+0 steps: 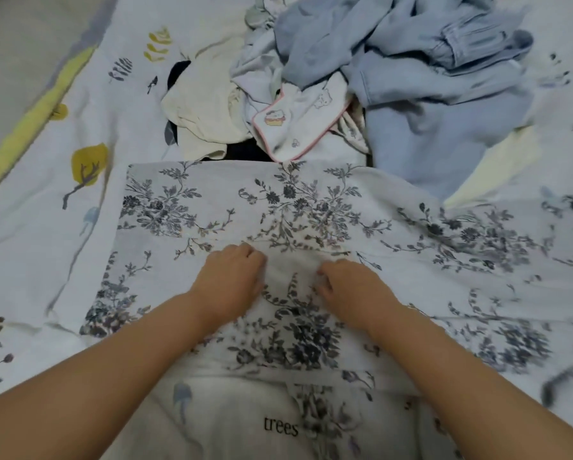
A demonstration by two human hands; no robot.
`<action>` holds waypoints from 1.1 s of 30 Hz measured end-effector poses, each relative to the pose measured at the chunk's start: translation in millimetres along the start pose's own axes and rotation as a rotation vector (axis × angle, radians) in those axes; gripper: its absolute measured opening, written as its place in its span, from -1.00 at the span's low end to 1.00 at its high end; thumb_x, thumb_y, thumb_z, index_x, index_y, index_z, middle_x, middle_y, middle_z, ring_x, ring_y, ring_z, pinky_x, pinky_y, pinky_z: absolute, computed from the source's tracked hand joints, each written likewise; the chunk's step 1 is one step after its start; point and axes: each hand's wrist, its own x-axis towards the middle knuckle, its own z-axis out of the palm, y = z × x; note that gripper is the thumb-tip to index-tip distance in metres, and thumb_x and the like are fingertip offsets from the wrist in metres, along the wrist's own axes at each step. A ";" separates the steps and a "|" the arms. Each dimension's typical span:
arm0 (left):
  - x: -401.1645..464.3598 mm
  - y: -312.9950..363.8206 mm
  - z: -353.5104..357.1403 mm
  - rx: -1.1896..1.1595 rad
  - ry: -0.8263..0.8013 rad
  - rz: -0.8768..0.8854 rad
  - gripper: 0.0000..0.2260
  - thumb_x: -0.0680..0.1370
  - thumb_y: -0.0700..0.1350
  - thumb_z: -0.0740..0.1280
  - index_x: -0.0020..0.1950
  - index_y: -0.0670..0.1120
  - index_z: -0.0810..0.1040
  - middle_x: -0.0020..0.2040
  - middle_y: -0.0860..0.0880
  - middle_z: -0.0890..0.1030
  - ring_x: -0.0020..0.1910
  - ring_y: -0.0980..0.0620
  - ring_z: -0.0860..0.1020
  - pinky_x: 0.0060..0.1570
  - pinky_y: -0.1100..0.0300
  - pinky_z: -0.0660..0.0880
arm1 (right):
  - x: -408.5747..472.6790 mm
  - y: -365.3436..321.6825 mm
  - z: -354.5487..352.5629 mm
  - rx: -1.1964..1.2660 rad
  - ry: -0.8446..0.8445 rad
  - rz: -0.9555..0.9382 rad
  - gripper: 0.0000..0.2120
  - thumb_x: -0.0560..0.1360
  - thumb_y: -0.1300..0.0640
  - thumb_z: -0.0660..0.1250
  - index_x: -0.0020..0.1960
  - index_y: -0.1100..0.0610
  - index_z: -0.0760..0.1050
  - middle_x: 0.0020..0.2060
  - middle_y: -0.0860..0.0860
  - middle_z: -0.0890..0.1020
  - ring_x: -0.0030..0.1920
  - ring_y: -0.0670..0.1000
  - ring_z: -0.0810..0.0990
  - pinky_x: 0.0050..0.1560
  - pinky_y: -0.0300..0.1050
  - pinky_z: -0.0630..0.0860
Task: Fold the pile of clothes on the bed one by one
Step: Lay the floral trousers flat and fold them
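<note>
A white garment with a dark blue floral print [185,207] lies spread flat on the bed in front of me. My left hand [232,277] and my right hand [354,287] sit side by side at its middle, fingers curled, each pinching the cloth. Behind the garment lies the pile of clothes: a cream piece [202,107], a small white piece with pink trim and cartoon prints [298,124], and pale blue sweat clothes [421,84]. Something dark [245,151] peeks from under the pile.
The bed cover [62,154] is white with yellow trees and grey plants; it has the word "trees" near me. A yellow-edged border [29,121] runs along the left side. The floral garment's right part is rumpled and blurred.
</note>
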 end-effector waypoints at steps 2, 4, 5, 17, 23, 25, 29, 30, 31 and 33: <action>-10.4 28.1 0.1 -0.026 -0.019 0.059 -0.75 0.59 -0.06 0.11 0.21 -0.07 0.45 0.15 -0.04 0.50 0.06 -0.03 0.47 0.08 0.09 0.43 | -21.2 11.3 2.4 0.001 -0.061 -0.002 -0.72 0.59 0.14 0.10 0.25 0.14 0.41 0.13 0.10 0.52 0.13 0.11 0.50 0.06 -0.09 0.45; -23.4 58.4 4.6 -0.044 -0.024 0.103 -0.75 0.59 -0.04 0.13 0.22 -0.05 0.45 0.15 -0.03 0.49 0.08 -0.03 0.47 0.08 0.10 0.42 | -41.9 24.4 9.7 -0.041 -0.072 -0.027 -0.79 0.58 0.16 0.10 0.15 0.15 0.43 0.06 0.10 0.52 0.08 0.11 0.51 -0.03 -0.10 0.44; -30.4 73.3 8.1 -0.054 -0.011 0.121 -0.75 0.58 -0.04 0.14 0.22 -0.05 0.45 0.14 -0.02 0.49 0.09 -0.02 0.47 0.09 0.11 0.41 | -53.4 31.4 13.9 -0.062 -0.056 -0.040 -0.80 0.57 0.17 0.10 0.12 0.16 0.44 0.05 0.11 0.52 0.05 0.11 0.51 -0.03 -0.09 0.44; -102.9 177.1 62.1 -0.068 -0.240 0.227 -0.61 0.54 -0.17 0.13 0.37 -0.04 0.39 0.38 -0.04 0.36 0.36 0.00 0.32 0.23 0.14 0.33 | -195.5 71.3 77.7 -0.068 -0.231 -0.145 -0.59 0.56 -0.10 0.12 0.24 0.18 0.38 0.21 0.15 0.44 0.24 0.09 0.39 0.12 -0.04 0.34; -124.1 173.2 79.0 0.110 -0.393 0.182 -0.39 0.53 -0.21 0.15 0.53 0.05 0.00 0.55 -0.04 -0.18 0.53 -0.03 -0.13 0.46 0.03 -0.04 | -231.1 44.3 122.3 -0.191 -0.228 0.027 -0.21 0.35 -0.22 0.38 0.37 0.24 0.22 0.38 0.31 0.23 0.37 0.25 0.23 0.30 0.25 0.21; -126.6 171.6 81.5 0.137 -0.411 0.193 -0.32 0.50 -0.23 0.20 0.53 0.09 -0.04 0.54 -0.04 -0.23 0.52 -0.04 -0.17 0.45 0.02 -0.08 | -232.1 38.6 120.9 -0.219 -0.126 0.070 -0.49 0.23 -0.04 0.54 0.05 0.24 0.56 0.01 0.33 0.58 0.02 0.25 0.58 -0.04 0.12 0.55; -128.9 169.9 77.4 0.159 -0.399 0.210 -0.37 0.51 -0.12 0.27 0.49 0.16 0.06 0.55 0.00 -0.17 0.52 -0.02 -0.14 0.45 0.03 -0.07 | -235.2 41.2 104.1 -0.134 -0.023 0.009 -0.82 0.43 0.22 0.37 0.03 0.19 0.53 -0.10 0.17 0.63 -0.10 0.13 0.62 -0.14 -0.07 0.51; -128.3 171.2 73.0 0.141 -0.355 0.221 -0.45 0.52 -0.07 0.27 0.46 0.16 0.15 0.55 0.03 -0.06 0.52 0.01 -0.09 0.45 0.06 -0.05 | -235.1 45.2 100.0 -0.084 -0.020 -0.037 -0.81 0.50 0.27 0.25 0.11 0.17 0.46 -0.02 0.15 0.60 -0.04 0.13 0.59 -0.11 -0.08 0.46; -127.5 173.8 66.8 0.127 -0.293 0.240 -0.54 0.53 -0.05 0.25 0.41 0.13 0.25 0.52 0.05 0.11 0.52 0.04 0.00 0.44 0.10 0.00 | -236.8 48.4 94.6 -0.023 -0.009 -0.054 -0.81 0.53 0.29 0.17 0.11 0.12 0.42 0.01 0.12 0.58 -0.04 0.13 0.56 -0.15 -0.14 0.40; -126.5 179.8 50.1 0.101 -0.187 0.277 -0.68 0.52 -0.13 0.21 0.27 0.06 0.42 0.31 0.05 0.44 0.40 0.04 0.29 0.33 0.19 0.19 | -244.1 49.9 78.1 0.093 0.063 -0.065 -0.84 0.54 0.25 0.12 -0.12 0.01 0.32 -0.09 0.06 0.55 -0.17 0.09 0.43 -0.34 -0.25 0.21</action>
